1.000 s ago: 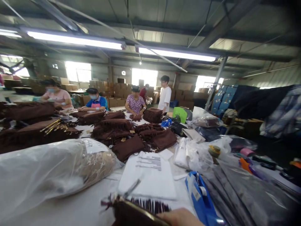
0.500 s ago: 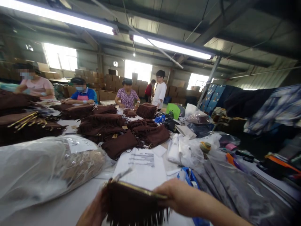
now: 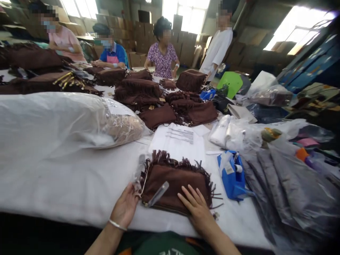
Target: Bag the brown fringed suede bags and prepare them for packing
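Observation:
A brown fringed suede bag [image 3: 177, 179] lies flat on the white table [image 3: 79, 184] right in front of me. My right hand [image 3: 198, 209] rests palm down on its lower right part, fingers stretched out. At the bag's left edge, my left hand [image 3: 125, 208] touches it with fingers curled near a clear plastic tag [image 3: 139, 170]. A silver strip [image 3: 158, 194] lies across the bag's lower left.
A big clear plastic sack [image 3: 61, 122] lies to the left. White sheets [image 3: 180, 141], a blue tape dispenser [image 3: 232, 173] and grey plastic bags [image 3: 287, 191] lie ahead and right. Piles of brown bags [image 3: 159, 102] cover the far table, where several people work.
The bag was held up in both hands; now it lies flat on the table with my hands on it. My view has tipped down.

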Demonstrator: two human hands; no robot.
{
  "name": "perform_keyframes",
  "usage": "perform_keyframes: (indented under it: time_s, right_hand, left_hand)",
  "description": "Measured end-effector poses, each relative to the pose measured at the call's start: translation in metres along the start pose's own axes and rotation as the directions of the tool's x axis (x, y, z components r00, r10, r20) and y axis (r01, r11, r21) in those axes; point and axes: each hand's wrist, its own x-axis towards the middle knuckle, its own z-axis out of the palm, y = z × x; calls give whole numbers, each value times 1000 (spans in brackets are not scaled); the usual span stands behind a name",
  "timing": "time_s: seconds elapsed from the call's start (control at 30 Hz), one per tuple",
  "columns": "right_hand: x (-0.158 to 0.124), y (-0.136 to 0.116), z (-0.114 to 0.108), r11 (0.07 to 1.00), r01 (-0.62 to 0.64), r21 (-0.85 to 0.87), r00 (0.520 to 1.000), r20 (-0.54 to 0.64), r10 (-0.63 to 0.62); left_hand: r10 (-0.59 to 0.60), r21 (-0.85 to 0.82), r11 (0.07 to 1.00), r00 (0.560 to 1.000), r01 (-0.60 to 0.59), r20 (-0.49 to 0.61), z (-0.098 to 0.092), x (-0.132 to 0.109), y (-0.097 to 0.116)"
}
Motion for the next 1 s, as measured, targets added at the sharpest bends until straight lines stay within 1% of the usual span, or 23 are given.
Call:
perform_keyframes:
  time_s: [0.03, 0.07, 0.1, 0.17, 0.23, 0.3, 0.37, 0.4, 0.43, 0.5, 0.57, 0.6, 0.63, 0.67, 0.7, 0.73, 0.77, 0.8, 0.83, 0.87, 0.9, 0.97, 1.0]
  right_hand:
    - [-9, -4, 14, 998, -55, 23, 998, 11, 55]
    - [-15, -8, 20, 995, -92, 49, 995, 29, 90]
    - [-18, -12, 21, 991, -108, 81, 993, 47, 104]
    - [-12, -18, 10, 983, -92, 161, 995, 54, 84]
    - [6, -28, -4, 966, -27, 255, 999, 38, 18]
    - [28, -43, -12, 933, 72, 351, 995, 36, -91]
    - [47, -62, -9, 889, 169, 426, 972, 76, -222]
    - [53, -72, -4, 876, 190, 442, 960, 104, -261]
    - [58, -81, 2, 877, 187, 443, 954, 132, -270]
    - [61, -93, 15, 909, 125, 397, 962, 177, -210]
    - [58, -95, 23, 946, 50, 320, 976, 186, -115]
    - [56, -93, 25, 958, 24, 287, 981, 178, -78]
    - [53, -90, 27, 965, 12, 262, 984, 168, -58]
    - [51, -85, 27, 969, 13, 247, 987, 155, -52]
    - [50, -81, 28, 970, 23, 243, 988, 142, -59]
    - [48, -77, 29, 969, 41, 244, 989, 128, -74]
    - [47, -74, 30, 966, 67, 248, 989, 114, -98]
    - [47, -72, 31, 963, 93, 253, 988, 100, -122]
    - [46, -70, 32, 960, 112, 257, 987, 86, -138]
    - [46, -69, 33, 958, 121, 262, 987, 73, -145]
    - [46, -69, 34, 956, 123, 267, 987, 64, -145]
    - [45, -69, 35, 952, 118, 284, 988, 61, -141]
    - [45, -69, 35, 949, 114, 295, 988, 64, -138]
  left_hand:
    - [-2, 1, 1000, 1000, 2, -28, -15, -6, -5]
    - [-3, -5, 1000, 999, 3, -39, -25, -12, -7]
    - [-9, -11, 1000, 999, 9, -38, -30, -16, -7]
    - [-30, -5, 1000, 999, 30, -44, -31, -20, -5]
    - [-19, 33, 999, 997, 22, -73, -27, -19, -2]
    - [6, 100, 995, 995, 4, -103, -25, -18, 0]
    - [40, 190, 982, 992, -16, -122, -28, -19, 1]
    - [57, 242, 970, 990, -24, -130, -31, -21, 2]
    - [74, 294, 955, 988, -31, -138, -35, -24, 4]
    - [81, 391, 920, 984, -13, -157, -44, -31, 14]
    - [103, 525, 851, 978, 7, -181, -53, -38, 29]
    - [168, 628, 778, 968, -13, -187, -56, -41, 37]
    - [270, 748, 661, 948, -54, -170, -56, -42, 44]
    - [393, 862, 496, 913, -106, -114, -54, -43, 49]
    - [500, 943, 290, 866, -164, -4, -49, -41, 53]
    - [549, 974, 50, 821, -221, 158, -41, -38, 54]
    - [519, 942, -184, 787, -279, 334, -31, -32, 52]
    - [430, 862, -379, 760, -337, 487, -20, -23, 48]
    - [321, 760, -522, 736, -388, 596, -8, -12, 42]
    - [219, 663, -617, 716, -424, 663, 3, 1, 36]
    - [145, 592, -672, 705, -444, 694, 13, 15, 31]
    - [72, 529, -712, 701, -462, 709, 24, 42, 26]
    - [36, 495, -729, 695, -473, 718, 26, 53, 27]
